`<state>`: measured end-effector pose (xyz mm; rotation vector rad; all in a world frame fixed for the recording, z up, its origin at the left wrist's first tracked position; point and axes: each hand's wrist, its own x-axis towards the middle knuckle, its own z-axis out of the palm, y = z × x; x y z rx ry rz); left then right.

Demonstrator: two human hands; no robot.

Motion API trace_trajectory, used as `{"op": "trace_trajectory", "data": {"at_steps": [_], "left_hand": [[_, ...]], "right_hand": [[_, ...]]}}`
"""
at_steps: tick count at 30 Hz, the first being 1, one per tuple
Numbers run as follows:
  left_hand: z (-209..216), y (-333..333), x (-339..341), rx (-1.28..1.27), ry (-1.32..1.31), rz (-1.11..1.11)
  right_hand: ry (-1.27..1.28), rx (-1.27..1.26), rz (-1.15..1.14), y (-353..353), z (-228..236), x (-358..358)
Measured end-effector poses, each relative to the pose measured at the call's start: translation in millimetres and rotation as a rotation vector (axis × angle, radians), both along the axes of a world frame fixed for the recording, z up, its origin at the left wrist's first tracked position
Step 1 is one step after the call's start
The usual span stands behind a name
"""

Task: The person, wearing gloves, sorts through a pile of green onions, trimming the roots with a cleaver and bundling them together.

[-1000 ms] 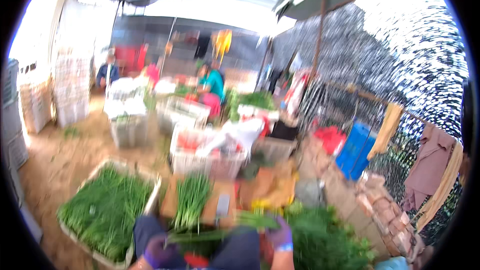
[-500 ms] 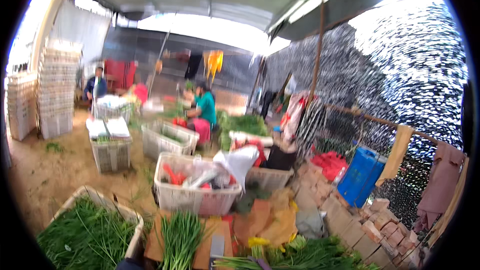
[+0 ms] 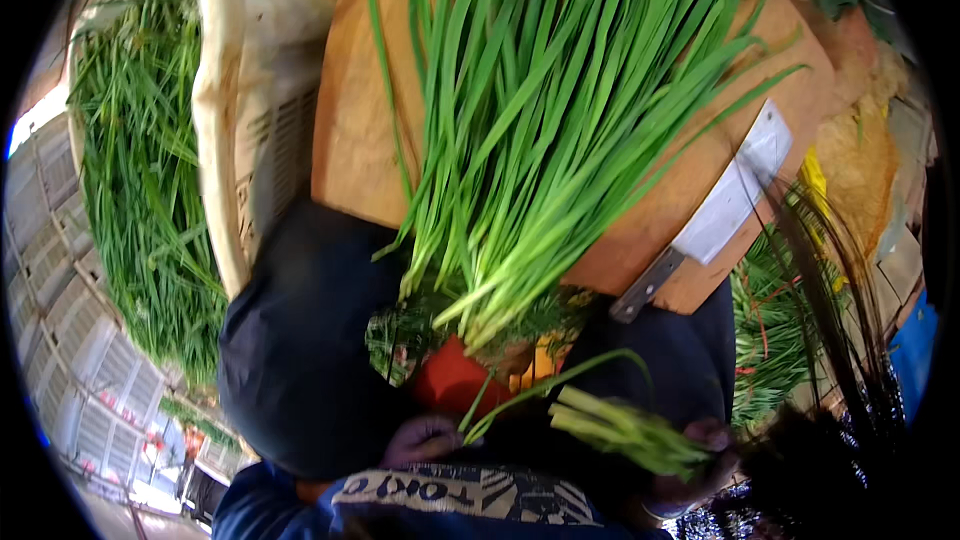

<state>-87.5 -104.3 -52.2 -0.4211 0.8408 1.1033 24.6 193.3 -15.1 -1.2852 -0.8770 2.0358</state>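
From the head view, looking straight down over the person's lap, the left hand sits low in the frame, its fingers curled in a narrow grip at the thin end of a small bunch of pale green chive stalks. The right hand closes around the thicker end of that same bunch, so the stalks lie across the lap between both hands, tilted slightly down to the right. One loose blade arcs up from the bunch.

Just above the hands lies a round wooden chopping board, resting against the person's dark-trousered knees. A large sheaf of long green chives lies on this surface, its cut ends hanging over the near edge. A cleaver with a broad steel blade and wooden handle lies on the board's right side, apart from both hands.

To the left stands a cream plastic crate filled with more green chives.
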Motion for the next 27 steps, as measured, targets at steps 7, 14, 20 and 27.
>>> {"op": "trace_trajectory", "data": {"at_steps": [7, 14, 20, 27], "left_hand": [[3.1, 44.6, -2.4, -0.153, 0.101, 0.183], [-3.9, 32.5, 12.4, -0.177, 0.041, 0.126], [-1.1, 33.0, 5.0, -0.138, 0.019, 0.194], [3.2, 45.7, -3.3, -0.141, 0.092, 0.211]], "right_hand": [[-0.224, 0.443, 0.006, 14.0, -18.2, 42.6], [-0.036, 0.223, 0.039, 7.6, -13.1, 29.4], [0.378, -0.134, 0.150, 26.2, -1.7, 4.9], [0.195, -0.064, 0.026, 19.7, 4.8, -20.3]]}}
